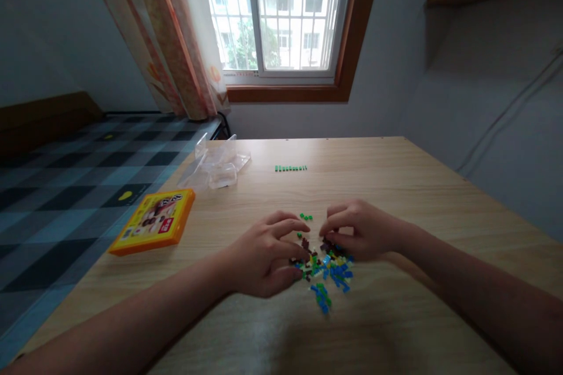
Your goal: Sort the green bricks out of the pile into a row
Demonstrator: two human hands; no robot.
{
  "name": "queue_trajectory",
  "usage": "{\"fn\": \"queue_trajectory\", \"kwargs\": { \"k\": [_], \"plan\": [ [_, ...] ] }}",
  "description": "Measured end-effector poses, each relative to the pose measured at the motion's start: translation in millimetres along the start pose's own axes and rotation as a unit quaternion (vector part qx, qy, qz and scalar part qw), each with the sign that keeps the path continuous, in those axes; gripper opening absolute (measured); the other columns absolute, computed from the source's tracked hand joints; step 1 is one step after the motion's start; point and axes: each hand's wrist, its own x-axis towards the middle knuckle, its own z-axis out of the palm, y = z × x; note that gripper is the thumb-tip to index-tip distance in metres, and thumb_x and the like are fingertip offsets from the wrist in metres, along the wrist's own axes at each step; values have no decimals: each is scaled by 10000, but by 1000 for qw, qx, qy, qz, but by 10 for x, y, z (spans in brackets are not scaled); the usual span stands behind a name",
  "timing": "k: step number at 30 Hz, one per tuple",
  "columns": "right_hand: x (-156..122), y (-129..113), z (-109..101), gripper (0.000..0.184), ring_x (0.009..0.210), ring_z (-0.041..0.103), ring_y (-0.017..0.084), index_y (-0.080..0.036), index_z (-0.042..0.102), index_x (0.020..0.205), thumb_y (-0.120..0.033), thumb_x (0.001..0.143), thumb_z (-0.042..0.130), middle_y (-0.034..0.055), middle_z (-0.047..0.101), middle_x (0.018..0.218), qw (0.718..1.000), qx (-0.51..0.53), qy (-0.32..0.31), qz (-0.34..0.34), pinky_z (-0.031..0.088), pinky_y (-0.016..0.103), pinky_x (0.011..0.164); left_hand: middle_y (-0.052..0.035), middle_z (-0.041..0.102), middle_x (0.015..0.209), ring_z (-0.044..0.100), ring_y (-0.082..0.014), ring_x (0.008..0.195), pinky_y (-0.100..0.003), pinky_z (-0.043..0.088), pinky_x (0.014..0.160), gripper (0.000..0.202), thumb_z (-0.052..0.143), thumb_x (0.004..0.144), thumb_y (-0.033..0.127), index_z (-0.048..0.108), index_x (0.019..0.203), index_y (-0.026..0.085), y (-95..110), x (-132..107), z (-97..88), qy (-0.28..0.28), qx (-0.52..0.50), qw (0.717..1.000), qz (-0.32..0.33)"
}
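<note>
A loose pile of small toy building bricks [338,275] in blue, green, brown, white and yellow lies on the wooden table. My left hand [266,255] reaches over the pile's left side, fingers spread, with the tips of the lower fingers and thumb at the bricks. On the right side, my right hand [358,228] curls its fingers and thumb together beside some dark brown bricks [335,247]. Whatever may be between those fingertips is too small to make out. A few green bricks [305,217] lie apart, just beyond the pile between my hands.
Farther back, several green bricks [290,168] stand in a neat row. A clear plastic tray [215,164] rests at the table's back left, with a yellow box [153,220] nearer me. A bed with a checked cover [88,187] adjoins the table's left edge.
</note>
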Motion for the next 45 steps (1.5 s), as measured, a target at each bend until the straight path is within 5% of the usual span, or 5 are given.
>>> {"fn": "queue_trajectory", "kwargs": {
  "k": [7, 13, 21, 27, 45],
  "plan": [
    [-21, 456, 116, 190, 900, 611, 183, -184, 744, 983, -196, 894, 577, 90, 693, 950, 983, -80, 154, 61, 483, 332, 841, -99, 647, 1266, 562, -250, 1205, -458, 449, 1076, 290, 489, 963, 307, 647, 1183, 203, -257, -24, 73, 87, 70, 986, -123],
    [3, 609, 210, 420, 1207, 554, 257, -157, 602, 1329, -240, 922, 539, 149, 605, 1303, 982, -103, 117, 104, 439, 460, 1054, -176, 436, 1518, 367, -303, 1428, -501, 300, 1183, 533, 370, 1018, 421, 458, 1438, 104, -392, -21, 106, -21, 123, 961, -248],
    [1, 527, 156, 354, 1213, 568, 228, -200, 645, 1278, -274, 949, 538, 126, 628, 1282, 997, -32, 70, 2, 455, 438, 1054, -97, 296, 1600, 277, -321, 1475, -581, 223, 1177, 508, 319, 1044, 495, 363, 1518, 317, -396, -50, 75, -91, 119, 967, -207],
    [-31, 450, 37, 808, 1462, 305, 316, -252, 377, 1526, -553, 841, 684, 127, 378, 1548, 997, -16, -41, 60, 206, 580, 1208, -112, 270, 1602, 281, -335, 1470, -587, 216, 1174, 518, 321, 1045, 501, 349, 1526, 312, -434, -79, 92, -89, 130, 970, -187],
    [-65, 452, 7, 1020, 1518, 107, 343, -292, 194, 1587, -602, 779, 733, 99, 185, 1626, 988, 26, -102, 116, 105, 592, 1232, -100, 368, 1571, 344, -294, 1448, -530, 244, 1194, 529, 382, 1024, 508, 399, 1498, 272, -427, -103, 106, -52, 128, 973, -186]
  ]
}}
